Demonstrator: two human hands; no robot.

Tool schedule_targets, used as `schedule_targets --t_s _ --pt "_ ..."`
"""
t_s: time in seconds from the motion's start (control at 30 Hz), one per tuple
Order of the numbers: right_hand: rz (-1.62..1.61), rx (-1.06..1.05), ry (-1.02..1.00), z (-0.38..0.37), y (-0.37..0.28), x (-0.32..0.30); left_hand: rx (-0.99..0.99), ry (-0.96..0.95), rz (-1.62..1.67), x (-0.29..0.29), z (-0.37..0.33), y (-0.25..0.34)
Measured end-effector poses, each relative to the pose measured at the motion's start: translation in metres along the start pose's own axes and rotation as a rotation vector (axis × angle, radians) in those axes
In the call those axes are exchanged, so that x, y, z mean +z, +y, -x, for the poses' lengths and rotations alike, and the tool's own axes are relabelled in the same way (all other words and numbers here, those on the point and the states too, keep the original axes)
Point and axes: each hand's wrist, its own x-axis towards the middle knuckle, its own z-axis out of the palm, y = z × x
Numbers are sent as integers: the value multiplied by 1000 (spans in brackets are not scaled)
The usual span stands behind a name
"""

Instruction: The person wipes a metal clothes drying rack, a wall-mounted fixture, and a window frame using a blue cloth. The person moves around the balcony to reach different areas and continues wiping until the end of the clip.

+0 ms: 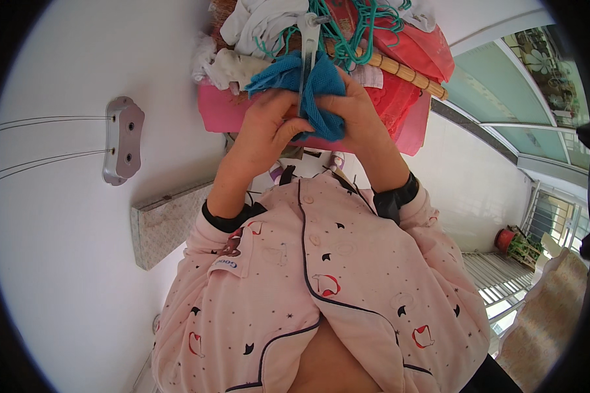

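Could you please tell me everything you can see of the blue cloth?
The blue cloth looks like soft, coarsely textured fabric, bunched and folded, with a loose part spreading leftward. The left hand and right hand grip it from either side, the right thumb pressing its front. A pale, narrow bar crosses in front of it. The folds and fingers hide its full shape.

Landmark: pink flat table. On its left part, white crumpled fabric; toward its right, green tangled hangers and tan cylindrical bamboo bundle. Above it, between left hand and right hand, blue textured cloth. Left of it, grey elongated wall fitting; right, pale-green rectangular glass panels.
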Motion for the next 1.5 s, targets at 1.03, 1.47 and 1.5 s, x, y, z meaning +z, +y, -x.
schedule_targets --t_s 1.03,1.47,1.5 --pt "486 -149 -195 -19 24 47 -287 319 1068 -1 47 -2" --pt "158 -300 232 -16 26 19 -346 240 1267 -11 44 -6" --pt "132 -276 281 -17 22 16 -307 267 1262 -14 43 -7"
